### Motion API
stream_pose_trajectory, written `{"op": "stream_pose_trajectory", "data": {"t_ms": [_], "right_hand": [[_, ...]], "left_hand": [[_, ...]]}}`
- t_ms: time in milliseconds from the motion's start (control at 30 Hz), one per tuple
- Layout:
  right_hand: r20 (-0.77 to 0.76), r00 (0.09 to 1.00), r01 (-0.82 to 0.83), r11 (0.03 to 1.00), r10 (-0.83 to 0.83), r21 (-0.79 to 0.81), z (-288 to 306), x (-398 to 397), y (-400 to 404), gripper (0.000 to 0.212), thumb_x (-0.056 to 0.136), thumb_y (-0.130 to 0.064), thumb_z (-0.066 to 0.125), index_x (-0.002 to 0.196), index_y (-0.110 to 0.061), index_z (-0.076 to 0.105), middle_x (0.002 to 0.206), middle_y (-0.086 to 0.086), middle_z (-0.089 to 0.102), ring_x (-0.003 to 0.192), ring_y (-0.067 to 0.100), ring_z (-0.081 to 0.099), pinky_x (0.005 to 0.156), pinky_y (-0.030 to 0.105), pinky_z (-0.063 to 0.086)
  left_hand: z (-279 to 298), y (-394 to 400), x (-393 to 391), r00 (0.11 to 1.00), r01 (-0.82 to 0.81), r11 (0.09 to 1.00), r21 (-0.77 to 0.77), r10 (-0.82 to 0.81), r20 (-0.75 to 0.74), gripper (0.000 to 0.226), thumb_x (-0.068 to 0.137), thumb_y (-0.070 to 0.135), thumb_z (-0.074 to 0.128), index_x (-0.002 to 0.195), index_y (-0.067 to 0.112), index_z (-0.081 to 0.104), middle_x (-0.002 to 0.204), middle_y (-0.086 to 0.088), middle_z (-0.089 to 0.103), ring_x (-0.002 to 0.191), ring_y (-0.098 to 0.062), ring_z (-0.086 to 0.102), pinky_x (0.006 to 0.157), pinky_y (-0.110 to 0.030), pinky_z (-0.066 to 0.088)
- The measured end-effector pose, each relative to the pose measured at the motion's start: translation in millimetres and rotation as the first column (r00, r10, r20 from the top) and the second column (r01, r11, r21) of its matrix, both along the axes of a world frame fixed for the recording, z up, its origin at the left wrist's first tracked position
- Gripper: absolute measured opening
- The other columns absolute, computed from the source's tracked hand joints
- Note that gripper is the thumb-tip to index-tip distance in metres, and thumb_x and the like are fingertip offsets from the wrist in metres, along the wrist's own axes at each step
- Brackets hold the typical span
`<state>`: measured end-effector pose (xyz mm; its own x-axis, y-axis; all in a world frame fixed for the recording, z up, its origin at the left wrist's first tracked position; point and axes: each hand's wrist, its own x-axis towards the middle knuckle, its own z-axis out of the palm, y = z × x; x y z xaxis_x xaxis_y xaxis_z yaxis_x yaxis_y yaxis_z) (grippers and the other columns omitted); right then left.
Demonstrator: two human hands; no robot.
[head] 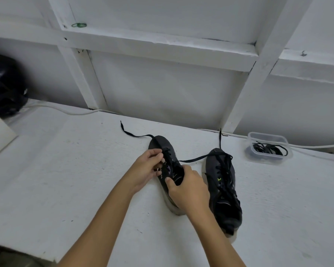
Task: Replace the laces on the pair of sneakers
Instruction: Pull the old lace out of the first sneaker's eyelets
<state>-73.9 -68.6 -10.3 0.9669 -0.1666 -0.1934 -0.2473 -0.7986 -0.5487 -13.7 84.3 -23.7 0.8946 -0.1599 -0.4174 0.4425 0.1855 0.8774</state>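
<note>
Two dark sneakers sit side by side on the white counter (66, 160), toes pointing to the wall. The left hand (148, 166) pinches the black lace (135, 135) at the eyelets of the left sneaker (163, 145), fingers curled. The right hand (189, 189) grips that sneaker's collar, thumb on its side. One lace end trails off past the toe; another runs across to the right sneaker (223, 185), which is laced. A clear plastic tub (268, 149) near the wall holds coiled black laces. A black helmet (4, 85) sits far left.
</note>
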Motion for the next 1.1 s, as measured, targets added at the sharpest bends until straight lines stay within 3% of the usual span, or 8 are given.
{"op": "stream_pose_trajectory", "data": {"t_ms": [100, 233, 400, 533, 633, 800, 933, 1100], "right_hand": [[-0.045, 0.997, -0.065, 0.997, 0.066, 0.041, -0.3, 2.9, -7.0, 0.057, 0.086, -0.061, 0.06, 0.133, -0.03, 0.048, 0.121, -0.005, 0.056, 0.116, 0.021, 0.054, 0.09, 0.035, 0.048], [-0.012, 0.996, -0.078, 0.968, 0.083, 0.237, -1.3, 3.1, -13.2, 0.047, 0.084, -0.047, 0.07, 0.126, -0.033, 0.055, 0.115, -0.012, 0.06, 0.109, 0.012, 0.059, 0.087, 0.025, 0.048], [0.038, 0.998, -0.06, 0.958, 0.051, 0.281, -4.2, -1.2, -12.2, 0.044, 0.085, -0.04, 0.072, 0.126, -0.032, 0.058, 0.113, -0.015, 0.063, 0.104, 0.007, 0.059, 0.087, 0.021, 0.046], [0.044, 0.999, -0.035, 0.949, 0.022, 0.313, -4.6, -2.1, -12.0, 0.043, 0.085, -0.038, 0.073, 0.125, -0.033, 0.06, 0.113, -0.015, 0.065, 0.105, 0.006, 0.06, 0.086, 0.019, 0.045], [0.037, 0.999, -0.01, 0.946, -0.002, 0.323, -5.3, -2.4, -11.5, 0.041, 0.084, -0.037, 0.074, 0.123, -0.033, 0.061, 0.109, -0.016, 0.066, 0.103, 0.006, 0.061, 0.089, 0.021, 0.048], [0.025, 0.999, 0.022, 0.956, -0.03, 0.293, -2.8, -0.4, -6.6, 0.039, 0.086, -0.038, 0.072, 0.123, -0.029, 0.06, 0.11, -0.014, 0.066, 0.102, 0.01, 0.061, 0.089, 0.026, 0.05], [0.032, 0.999, 0.023, 0.956, -0.034, 0.294, -2.1, -2.2, -5.3, 0.04, 0.088, -0.035, 0.071, 0.126, -0.027, 0.06, 0.115, -0.011, 0.066, 0.108, 0.012, 0.061, 0.095, 0.03, 0.05], [0.037, 0.998, 0.031, 0.953, -0.044, 0.303, -1.8, -3.0, -5.5, 0.04, 0.088, -0.034, 0.072, 0.126, -0.027, 0.06, 0.113, -0.011, 0.067, 0.107, 0.011, 0.061, 0.093, 0.027, 0.049]], "left_hand": [[-8.6, 10.4, -12.7, 0.998, 0.036, 0.996, 0.085, -0.04, 0.04, 0.03, 0.092, 0.033, 0.069, 0.119, 0.02, 0.064, 0.1, 0.0, 0.072, 0.091, -0.011, 0.068, 0.078, -0.027, 0.056], [-13.8, 12.7, -21.4, 0.972, 0.157, 0.938, 0.31, -0.202, 0.116, 0.009, 0.089, 0.03, 0.075, 0.097, 0.029, 0.078, 0.098, 0.006, 0.075, 0.092, -0.006, 0.069, 0.079, -0.023, 0.057], [-11.6, -4.4, -21.2, 0.957, 0.019, 0.898, 0.439, -0.144, 0.254, 0.008, 0.086, 0.034, 0.076, 0.087, 0.042, 0.077, 0.095, 0.015, 0.074, 0.087, 0.003, 0.067, 0.078, -0.019, 0.049], [-10.0, -5.5, -17.5, 0.958, 0.051, 0.902, 0.43, -0.167, 0.235, 0.009, 0.079, 0.038, 0.08, 0.087, 0.035, 0.078, 0.095, 0.011, 0.074, 0.093, -0.005, 0.07, 0.088, -0.03, 0.055], [-8.2, -2.2, -14.9, 0.939, 0.056, 0.846, 0.531, -0.226, 0.261, 0.007, 0.085, 0.037, 0.075, 0.081, 0.031, 0.075, 0.084, 0.012, 0.072, 0.079, 0.0, 0.066, 0.075, -0.024, 0.05], [-1.2, 8.9, -4.5, 0.963, -0.221, 0.9, 0.377, 0.14, 0.23, 0.012, 0.094, 0.037, 0.066, 0.095, 0.028, 0.073, 0.082, 0.005, 0.073, 0.089, -0.018, 0.069, 0.081, -0.035, 0.059], [-10.6, 9.4, -18.9, 0.976, 0.147, 0.907, 0.395, -0.198, 0.091, 0.019, 0.088, 0.048, 0.071, 0.096, 0.032, 0.076, 0.097, 0.005, 0.075, 0.096, -0.012, 0.069, 0.085, -0.031, 0.058], [-15.4, 0.9, -21.0, 0.963, -0.042, 0.929, 0.367, -0.06, 0.263, 0.01, 0.093, 0.032, 0.069, 0.085, 0.036, 0.074, 0.085, 0.013, 0.072, 0.081, 0.001, 0.064, 0.071, -0.015, 0.047]]}}
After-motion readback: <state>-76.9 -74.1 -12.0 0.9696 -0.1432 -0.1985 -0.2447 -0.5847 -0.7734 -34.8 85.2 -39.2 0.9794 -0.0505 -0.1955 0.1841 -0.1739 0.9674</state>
